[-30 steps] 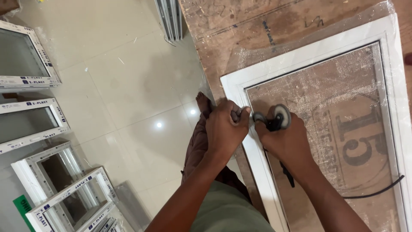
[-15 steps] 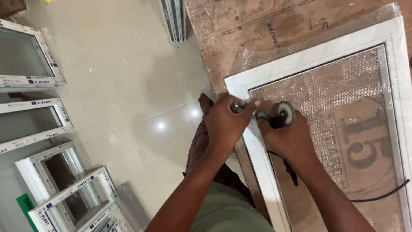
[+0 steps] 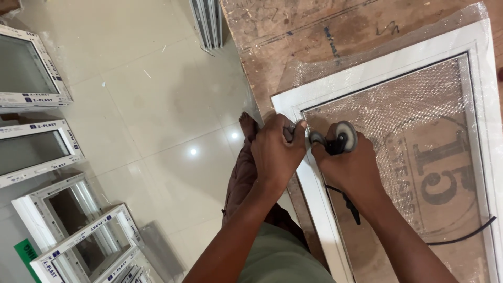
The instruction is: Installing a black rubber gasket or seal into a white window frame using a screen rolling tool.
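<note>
A white window frame [image 3: 387, 65] covered with fine mesh [image 3: 419, 115] lies on a worn wooden workbench [image 3: 293, 36]. My left hand [image 3: 275, 149] pinches the mesh edge against the frame's left rail near its corner. My right hand [image 3: 348, 165] grips a roller tool [image 3: 335, 139] with grey wheels, pressed at the frame's inner groove just right of my left hand. A black rubber cord [image 3: 461, 236] trails from the tool area across the mesh toward the lower right.
Several white window frames [image 3: 36, 141] lie on the tiled floor at the left. More frame profiles [image 3: 207, 21] lean against the bench's far end. My foot [image 3: 246, 126] stands on the floor beside the bench edge.
Both hands and the roller tool have stayed together at the frame's left rail; the view has shifted slightly, and the hands sit a little nearer the frame's corner.
</note>
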